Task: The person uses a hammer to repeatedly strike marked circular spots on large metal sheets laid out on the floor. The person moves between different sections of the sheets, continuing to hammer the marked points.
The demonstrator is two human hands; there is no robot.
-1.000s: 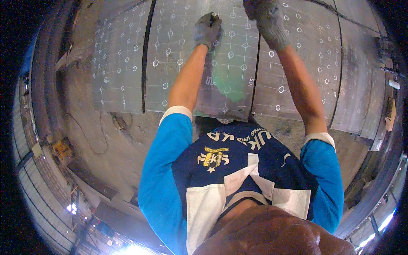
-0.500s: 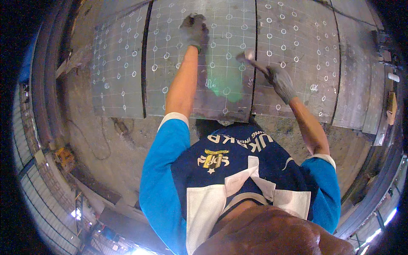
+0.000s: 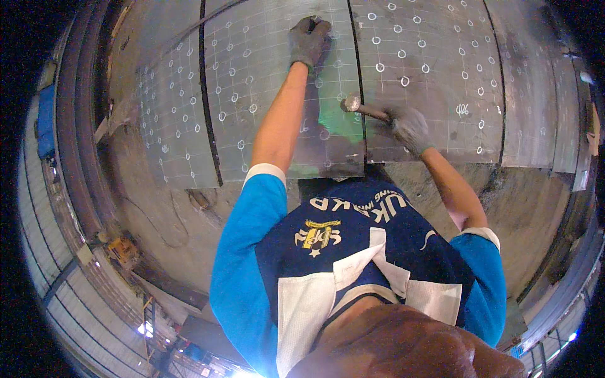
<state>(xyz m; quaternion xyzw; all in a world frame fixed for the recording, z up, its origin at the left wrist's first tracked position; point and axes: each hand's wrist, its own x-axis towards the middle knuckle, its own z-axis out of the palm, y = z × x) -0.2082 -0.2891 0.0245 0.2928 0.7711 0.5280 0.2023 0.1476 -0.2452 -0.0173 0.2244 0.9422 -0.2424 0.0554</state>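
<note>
My left hand (image 3: 309,41), in a dark grey work glove, is closed with its knuckles over the far part of a grey steel plate (image 3: 265,135). Whatever its fingers grip is hidden by the glove. Chalk lines and small chalk circles form a grid on this plate. In my right hand (image 3: 409,129), also gloved, is a hammer (image 3: 373,112) held by its handle. Its worn, shiny head points left, above the plate's right edge, nearer to me than my left hand. A green light patch and a shadow fall across the plate under my arms.
More chalk-marked steel plates lie alongside, one at the left (image 3: 173,120) and one at the right (image 3: 441,82), with dark gaps between. Bare floor (image 3: 161,217) shows in front of them. Long steel beams (image 3: 79,126) stand at the far left, and a yellow machine part (image 3: 123,251) sits below them.
My left hand has shifted right across the plate, closer to the gap. The hammer head has come down toward me and slightly left. The whole view has turned a little.
</note>
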